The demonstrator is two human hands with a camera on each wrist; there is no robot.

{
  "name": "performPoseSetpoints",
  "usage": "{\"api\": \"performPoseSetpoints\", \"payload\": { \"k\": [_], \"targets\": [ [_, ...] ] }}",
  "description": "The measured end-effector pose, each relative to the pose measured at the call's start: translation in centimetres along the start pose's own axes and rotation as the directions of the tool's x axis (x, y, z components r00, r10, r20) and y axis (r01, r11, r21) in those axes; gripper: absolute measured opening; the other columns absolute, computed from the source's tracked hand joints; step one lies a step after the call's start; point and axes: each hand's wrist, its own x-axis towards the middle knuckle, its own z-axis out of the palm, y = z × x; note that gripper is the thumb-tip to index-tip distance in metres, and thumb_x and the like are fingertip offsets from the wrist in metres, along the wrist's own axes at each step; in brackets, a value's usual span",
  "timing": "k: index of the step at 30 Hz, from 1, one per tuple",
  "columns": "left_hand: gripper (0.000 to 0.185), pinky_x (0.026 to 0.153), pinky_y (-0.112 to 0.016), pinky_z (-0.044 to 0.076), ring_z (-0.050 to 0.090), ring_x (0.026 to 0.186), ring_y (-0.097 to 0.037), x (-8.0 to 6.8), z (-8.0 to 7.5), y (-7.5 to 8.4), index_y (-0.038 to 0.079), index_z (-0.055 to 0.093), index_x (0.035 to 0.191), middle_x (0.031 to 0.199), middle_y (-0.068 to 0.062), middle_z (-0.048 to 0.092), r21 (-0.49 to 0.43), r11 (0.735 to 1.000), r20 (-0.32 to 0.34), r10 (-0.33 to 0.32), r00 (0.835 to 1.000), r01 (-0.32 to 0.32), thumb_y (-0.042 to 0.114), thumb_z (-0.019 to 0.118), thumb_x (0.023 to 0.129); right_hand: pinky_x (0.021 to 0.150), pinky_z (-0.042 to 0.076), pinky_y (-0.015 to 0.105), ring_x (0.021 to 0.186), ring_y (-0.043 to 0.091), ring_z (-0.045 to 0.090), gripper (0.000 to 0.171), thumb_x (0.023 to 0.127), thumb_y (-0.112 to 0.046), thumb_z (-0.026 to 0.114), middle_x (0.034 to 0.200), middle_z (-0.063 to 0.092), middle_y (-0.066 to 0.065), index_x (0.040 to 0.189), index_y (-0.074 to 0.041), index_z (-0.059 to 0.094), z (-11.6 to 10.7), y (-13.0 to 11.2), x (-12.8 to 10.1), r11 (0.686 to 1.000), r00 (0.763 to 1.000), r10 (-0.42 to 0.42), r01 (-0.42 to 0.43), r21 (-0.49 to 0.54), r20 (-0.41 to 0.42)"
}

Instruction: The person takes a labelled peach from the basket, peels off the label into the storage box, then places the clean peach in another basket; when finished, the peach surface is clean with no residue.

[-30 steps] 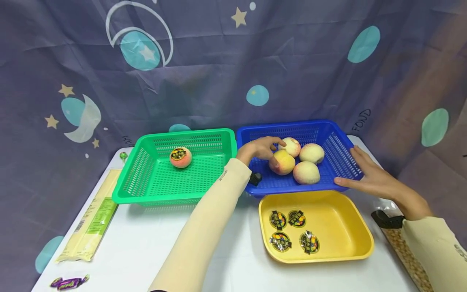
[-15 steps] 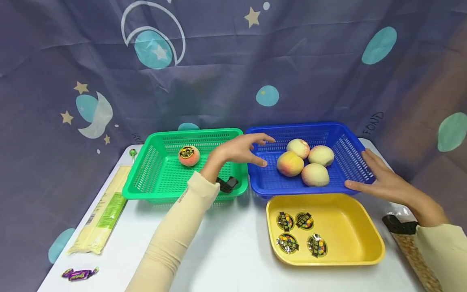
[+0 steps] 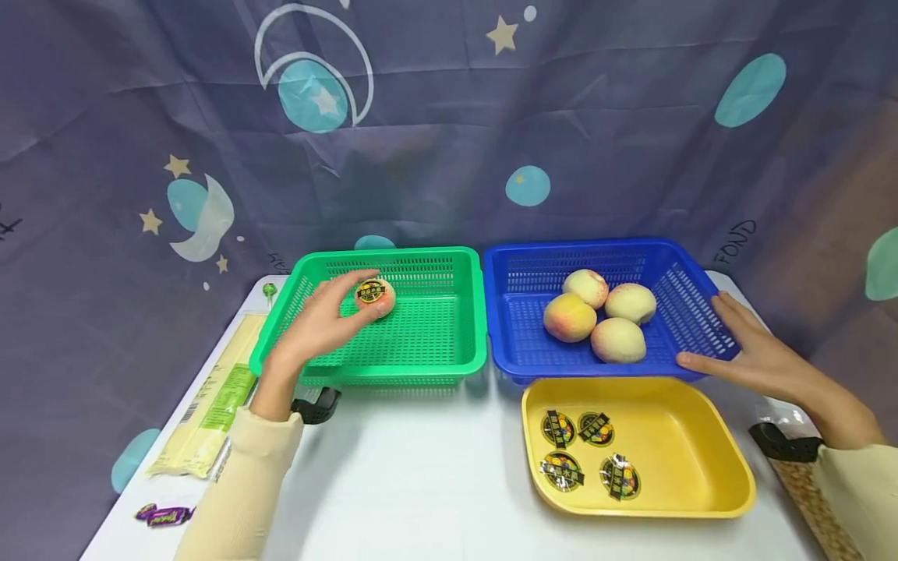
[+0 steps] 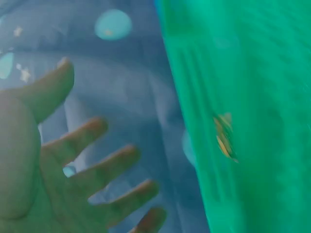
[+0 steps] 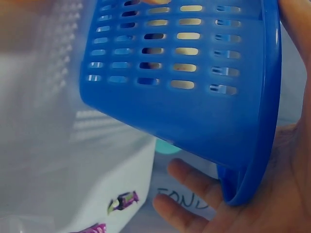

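A peach with a black and gold sticker [image 3: 376, 296] lies at the back left of the green basket [image 3: 393, 372]. My left hand [image 3: 354, 302] reaches into that basket with spread fingers around the peach and the thumb tip at its lower side. In the blurred left wrist view the fingers [image 4: 92, 165] are straight and apart beside the green basket [image 4: 252, 97]. Three bare peaches [image 3: 570, 317] sit in the blue basket [image 3: 589, 245]. My right hand [image 3: 722, 343] lies flat against its right rim; in the right wrist view the blue basket [image 5: 194, 111] presses on my palm.
A yellow tray [image 3: 708, 436] holding several round stickers [image 3: 559, 428] stands in front of the blue basket. A long yellow packet [image 3: 210, 405], a purple candy [image 3: 164, 515] and a green lollipop [image 3: 269, 291] lie at the left. A bag of nuts [image 3: 807, 483] lies at the right edge.
My left hand has left the blue basket's peaches and swung left across the green basket to the stickered peach. The right hand stays on the blue basket's rim.
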Motion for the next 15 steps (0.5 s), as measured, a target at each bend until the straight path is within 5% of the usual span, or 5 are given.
{"api": "performPoseSetpoints", "payload": {
  "k": [3, 7, 15],
  "targets": [
    [0.069, 0.106, -0.068, 0.026, 0.03, 0.147, -0.044, -2.4, -0.7, -1.9, 0.022, 0.039, 0.157, 0.161, -0.012, 0.041, 0.138, 0.987, -0.097, -0.067, 0.993, 0.08, 0.054, 0.059, 0.099, 0.106, 0.005, 0.086, 0.15, 0.058, -0.014, 0.113, 0.094, -0.047, 0.066, 0.166, -0.023, 0.024, 0.16, -0.002, -0.013, 0.1, 0.1, 0.1, 1.0, 1.0, -0.007, 0.007, -0.001, -0.007],
    [0.077, 0.097, -0.071, 0.021, 0.019, 0.148, -0.054, -5.0, -1.3, -4.5, 0.016, 0.031, 0.161, 0.164, -0.023, 0.03, 0.219, 0.96, -0.146, -0.144, 0.979, 0.174, 0.056, 0.055, 0.1, 0.102, 0.005, 0.088, 0.146, 0.066, -0.007, 0.112, 0.094, -0.051, 0.065, 0.166, -0.02, 0.026, 0.161, -0.003, -0.012, 0.2, 0.1, 0.0, 0.999, 1.0, 0.005, -0.007, -0.054, -0.027],
    [0.088, 0.096, -0.071, 0.017, 0.007, 0.15, -0.057, -7.4, -1.6, -8.0, 0.003, 0.024, 0.161, 0.169, -0.022, 0.015, 0.214, 0.936, -0.087, -0.266, 0.96, 0.279, 0.061, 0.05, 0.1, 0.092, 0.012, 0.081, 0.134, 0.067, 0.015, 0.096, 0.093, -0.049, 0.066, 0.163, 0.012, 0.037, 0.16, 0.001, 0.019, 0.4, -1.5, 0.1, 0.997, 0.973, -0.01, -0.007, -0.071, -0.232]
  ]
}}
